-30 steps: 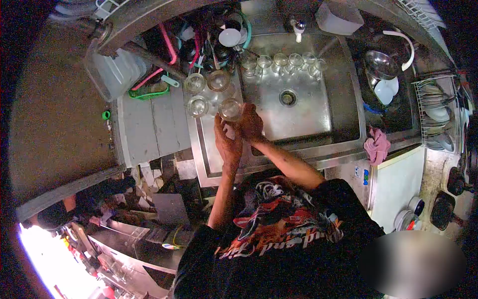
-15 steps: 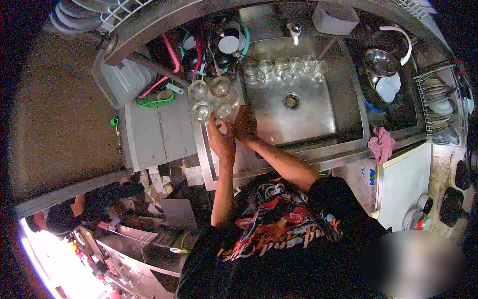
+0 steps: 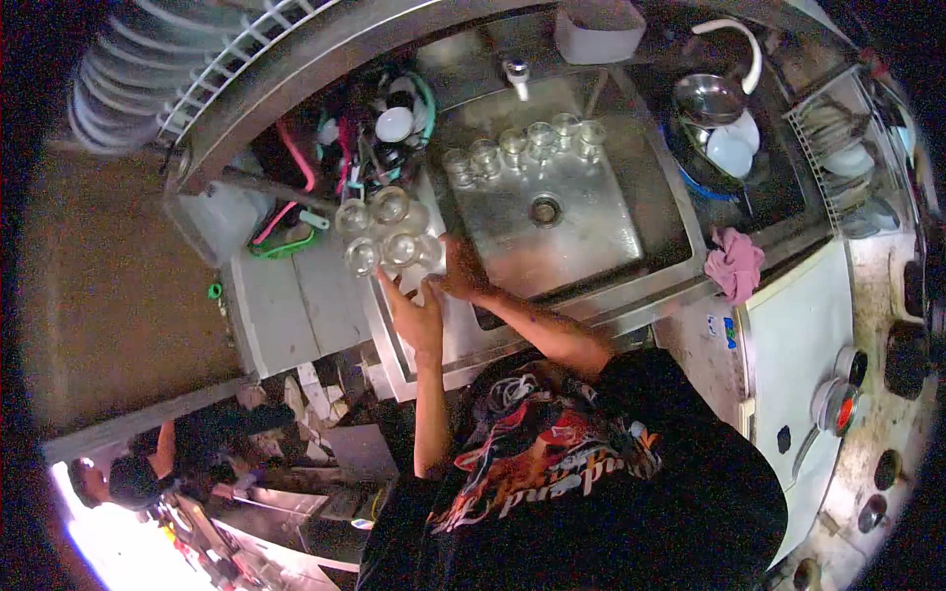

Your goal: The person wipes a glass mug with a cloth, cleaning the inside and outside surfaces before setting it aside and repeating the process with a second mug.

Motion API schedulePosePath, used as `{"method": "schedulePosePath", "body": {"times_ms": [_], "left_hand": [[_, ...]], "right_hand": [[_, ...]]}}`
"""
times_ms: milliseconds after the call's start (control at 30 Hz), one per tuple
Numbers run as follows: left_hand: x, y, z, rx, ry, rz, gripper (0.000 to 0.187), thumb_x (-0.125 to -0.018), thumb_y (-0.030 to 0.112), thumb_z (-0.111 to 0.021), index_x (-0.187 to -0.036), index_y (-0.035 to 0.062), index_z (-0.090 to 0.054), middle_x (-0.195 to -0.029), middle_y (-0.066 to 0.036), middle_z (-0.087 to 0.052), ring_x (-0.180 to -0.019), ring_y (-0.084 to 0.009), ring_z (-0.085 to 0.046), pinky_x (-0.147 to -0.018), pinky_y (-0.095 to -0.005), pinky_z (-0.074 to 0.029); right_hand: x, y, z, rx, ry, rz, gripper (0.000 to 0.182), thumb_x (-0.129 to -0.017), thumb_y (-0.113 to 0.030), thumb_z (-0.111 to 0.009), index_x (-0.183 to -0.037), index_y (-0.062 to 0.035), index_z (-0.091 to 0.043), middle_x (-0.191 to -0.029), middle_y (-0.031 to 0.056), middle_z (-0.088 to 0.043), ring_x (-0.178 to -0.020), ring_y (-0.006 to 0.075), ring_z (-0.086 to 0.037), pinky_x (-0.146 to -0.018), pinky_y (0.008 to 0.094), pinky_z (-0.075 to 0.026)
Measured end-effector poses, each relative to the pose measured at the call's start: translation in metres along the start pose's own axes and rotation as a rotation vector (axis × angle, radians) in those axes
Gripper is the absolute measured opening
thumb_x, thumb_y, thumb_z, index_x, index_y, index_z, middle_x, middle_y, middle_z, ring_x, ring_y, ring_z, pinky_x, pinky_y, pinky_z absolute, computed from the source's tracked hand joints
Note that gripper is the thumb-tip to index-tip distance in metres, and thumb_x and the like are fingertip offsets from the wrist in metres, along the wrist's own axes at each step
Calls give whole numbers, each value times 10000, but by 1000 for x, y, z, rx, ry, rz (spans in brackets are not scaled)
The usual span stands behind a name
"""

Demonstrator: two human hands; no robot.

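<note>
Several clear glasses (image 3: 389, 206) stand close together on the metal drainboard left of the sink. My left hand (image 3: 416, 320) is at their near side, with its fingers apart and the fingertips close to the nearest glasses (image 3: 401, 248). Just to the right, my right hand (image 3: 461, 271) reaches toward the right side of this group. Its fingers are mostly hidden, so any grip on a glass is unclear. A row of more glasses (image 3: 541, 140) stands along the back of the sink basin (image 3: 591, 222).
A faucet (image 3: 516, 77) is behind the basin. Bowls (image 3: 709, 100) lie right of it, near a pink cloth (image 3: 734, 266) on the counter edge. Utensils fill the back left, and plates stand in a rack (image 3: 236, 74). Another person (image 3: 133, 478) is at lower left.
The view has shifted, moving the sink left in the picture. My left hand has drawn back slightly from between the near glasses, and its fingers are spread wider.
</note>
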State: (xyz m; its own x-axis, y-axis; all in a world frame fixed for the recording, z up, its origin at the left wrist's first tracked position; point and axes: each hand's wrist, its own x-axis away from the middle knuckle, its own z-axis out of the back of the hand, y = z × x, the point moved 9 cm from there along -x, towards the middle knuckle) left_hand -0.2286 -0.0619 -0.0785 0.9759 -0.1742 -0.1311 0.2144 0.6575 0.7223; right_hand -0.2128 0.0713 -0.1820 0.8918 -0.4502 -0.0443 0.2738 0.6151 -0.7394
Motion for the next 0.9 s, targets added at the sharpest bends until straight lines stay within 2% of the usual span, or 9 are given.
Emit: {"method": "schedulePosePath", "body": {"times_ms": [100,233,333,433,600,633,733,867,900], "left_hand": [[19,-5,-9,-12,47,-56,630,-765,157,-622,-1316,87,-326,-1029,-176,-578,-883,-305,-571,-732,-374,-455],[50,-18,-46,-75,-80,-228,450,-775,146,-613,-1184,49,-454,-983,-179,-568,-887,-326,-551,-743,-388,-446],[84,-9,-83,-68,-375,-330,349,-786,178,-604,-1083,26,-503,-1006,-187,-552,-899,-350,-537,-759,-395,-436],[121,-6,-125,-113,-745,-171,347,-798,262,-586,-1048,31,-521,-1009,-176,-555,-910,-351,-531,-769,-417,-428],[147,53,-151,-279,-631,-674,424,-771,416,-585,-974,45,-569,-926,-168,-581,-862,-354,-552,-738,-457,-430],[152,29,-171,-290,-782,-524,453,-757,438,-599,-978,45,-566,-929,-176,-580,-856,-368,-550,-735,-452,-430],[152,28,-184,-336,-869,-337,460,-757,447,-598,-974,42,-565,-922,-172,-579,-846,-372,-548,-729,-455,-431],[152,48,-190,-413,-835,-379,500,-748,470,-603,-996,37,-566,-921,-176,-578,-867,-370,-539,-755,-460,-419],[154,42,-188,-448,-789,-382,519,-740,477,-611,-1008,35,-570,-930,-181,-579,-886,-371,-532,-773,-465,-408]], "right_hand": [[19,18,19,-435,20,-83,627,-696,-278,-679,-1177,-13,-375,-1123,202,-451,-1038,341,-468,-878,408,-388],[55,87,29,17,187,103,583,-704,-277,-674,-1155,-32,-399,-1091,167,-482,-1013,307,-496,-850,397,-410],[72,162,56,-70,161,-82,535,-709,-318,-670,-1107,-43,-442,-1008,127,-536,-943,267,-545,-796,372,-443],[80,222,83,-157,-40,-320,495,-704,-362,-675,-1042,-52,-489,-918,103,-570,-872,240,-575,-751,347,-463],[86,295,127,-329,-2,-577,412,-731,-336,-664,-991,-47,-526,-886,98,-571,-815,235,-586,-731,332,-466],[76,331,105,-171,57,-300,418,-741,-334,-653,-1003,-34,-526,-885,107,-573,-805,230,-588,-730,334,-463],[73,383,107,-353,356,-5,449,-750,-354,-645,-1025,-24,-516,-899,122,-570,-754,230,-593,-718,343,-464],[16,427,103,-160,37,-358,475,-760,-352,-642,-1063,-16,-496,-951,132,-563,-701,220,-596,-682,341,-467],[6,435,113,-546,166,-517,511,-754,-346,-650,-1101,-21,-463,-962,132,-561,-663,209,-597,-627,336,-471]]}}
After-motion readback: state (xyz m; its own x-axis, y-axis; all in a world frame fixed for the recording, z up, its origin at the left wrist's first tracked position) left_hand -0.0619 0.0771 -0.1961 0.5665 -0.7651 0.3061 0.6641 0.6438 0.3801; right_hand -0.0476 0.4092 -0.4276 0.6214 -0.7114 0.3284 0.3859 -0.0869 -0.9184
